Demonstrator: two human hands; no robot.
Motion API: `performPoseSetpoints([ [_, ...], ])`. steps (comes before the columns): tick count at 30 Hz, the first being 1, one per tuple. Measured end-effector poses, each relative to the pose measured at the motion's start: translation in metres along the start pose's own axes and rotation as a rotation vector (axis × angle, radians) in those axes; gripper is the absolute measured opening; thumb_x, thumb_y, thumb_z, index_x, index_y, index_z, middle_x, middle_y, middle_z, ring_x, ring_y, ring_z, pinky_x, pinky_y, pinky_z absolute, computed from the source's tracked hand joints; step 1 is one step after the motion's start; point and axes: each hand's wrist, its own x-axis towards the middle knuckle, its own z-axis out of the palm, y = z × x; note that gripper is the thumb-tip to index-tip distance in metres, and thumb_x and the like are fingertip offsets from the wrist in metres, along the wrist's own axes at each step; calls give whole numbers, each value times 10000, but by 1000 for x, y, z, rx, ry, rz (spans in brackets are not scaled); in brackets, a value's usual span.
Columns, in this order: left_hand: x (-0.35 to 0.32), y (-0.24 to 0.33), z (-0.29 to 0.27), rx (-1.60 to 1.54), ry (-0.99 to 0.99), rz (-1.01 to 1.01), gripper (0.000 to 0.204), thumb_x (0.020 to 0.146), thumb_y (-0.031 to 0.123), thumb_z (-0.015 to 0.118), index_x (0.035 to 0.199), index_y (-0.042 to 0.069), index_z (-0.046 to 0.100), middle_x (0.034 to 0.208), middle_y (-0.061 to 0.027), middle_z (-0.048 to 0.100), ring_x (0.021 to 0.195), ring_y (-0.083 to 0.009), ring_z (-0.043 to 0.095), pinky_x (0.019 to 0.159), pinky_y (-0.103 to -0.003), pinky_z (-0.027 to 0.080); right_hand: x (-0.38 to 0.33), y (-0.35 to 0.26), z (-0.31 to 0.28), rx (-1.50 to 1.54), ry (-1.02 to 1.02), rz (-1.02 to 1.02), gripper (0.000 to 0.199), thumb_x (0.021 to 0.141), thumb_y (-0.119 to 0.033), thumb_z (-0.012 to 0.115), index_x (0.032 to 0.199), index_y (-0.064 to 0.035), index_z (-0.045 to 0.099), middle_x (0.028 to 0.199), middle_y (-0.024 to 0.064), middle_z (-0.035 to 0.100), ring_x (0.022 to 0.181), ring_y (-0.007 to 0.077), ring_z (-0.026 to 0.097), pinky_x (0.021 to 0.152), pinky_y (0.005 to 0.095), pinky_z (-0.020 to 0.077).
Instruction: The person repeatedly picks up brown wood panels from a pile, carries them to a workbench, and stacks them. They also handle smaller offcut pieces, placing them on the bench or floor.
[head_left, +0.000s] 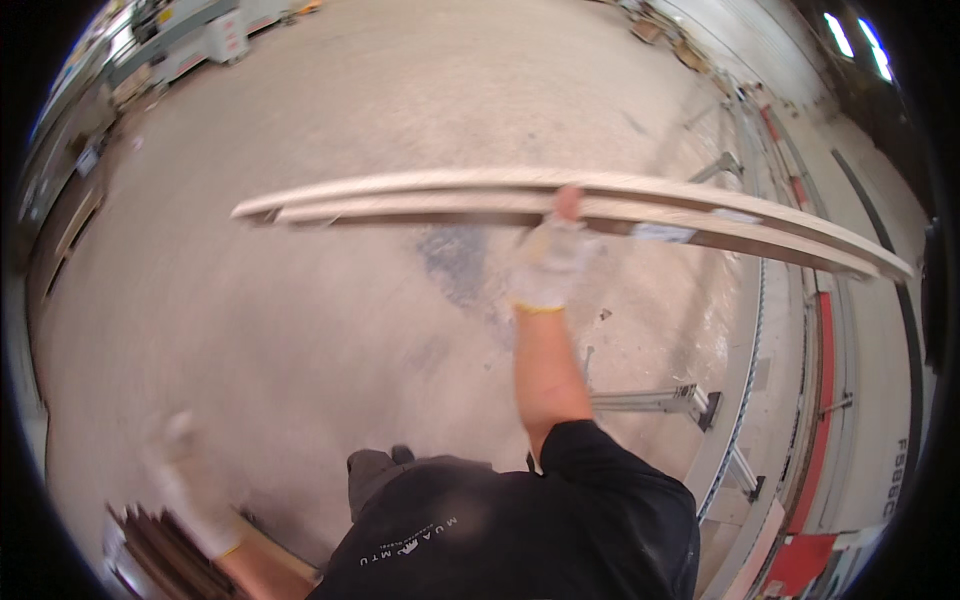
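My right hand (550, 255), in a pale work glove with a yellow cuff, is closed around two long, narrow wooden boards (420, 207). The thumb shows over their top side. Both boards lie side by side, reaching across the view from left to right, and each bears a white label. Down at the lower left, my left hand (185, 465), also gloved, is smeared by motion. Nothing can be made out in it. Close to that forearm stands a stack of dark brown boards (165, 555).
Along the right runs a long machine (860, 420) with a red strip (815, 410) and a metal rail. Its metal support leg (650, 400) juts out over the concrete floor (330, 330). Grey equipment (215, 40) stands at the far left.
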Motion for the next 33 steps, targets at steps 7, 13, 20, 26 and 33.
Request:
performPoseSetpoints([
  [7,159,-201,461,-571,-973,-649,1040,899,703,714,1697,211,264,1689,-153,373,1546,-376,360,1294,-544,255,120,177,131,58,-79,210,658,1014,-477,726,1479,-76,491,1360,58,565,1266,208,542,1112,392,459],
  [13,293,-174,799,-962,-872,-212,870,968,701,644,1606,153,422,1617,-82,473,1514,-276,412,1286,-513,281,334,274,223,90,154,373,604,1023,-490,721,1398,-37,584,1270,42,616,1147,140,556,1040,327,483],
  [20,427,-168,1141,-313,-587,585,558,1111,429,526,1478,9,514,1419,-181,593,1276,-301,587,1111,-459,492,644,375,300,-219,-124,464,648,1056,-591,598,1217,34,664,1146,118,690,974,201,629,775,401,564],
  [26,625,-141,1431,-543,-590,323,607,1091,377,557,1484,-80,481,1433,-224,596,1360,-369,563,1218,-497,420,922,481,308,-298,-892,278,480,1025,-431,635,1280,-24,646,1231,232,702,1093,378,671,974,451,527],
  [33,767,-201,1835,32,-899,357,487,1111,423,549,1273,-26,645,1090,-134,722,1012,-205,641,955,-339,496,1167,466,-94,-1469,-228,756,477,1012,-390,617,1341,-51,680,1273,205,724,1161,389,680,1020,458,540],
])
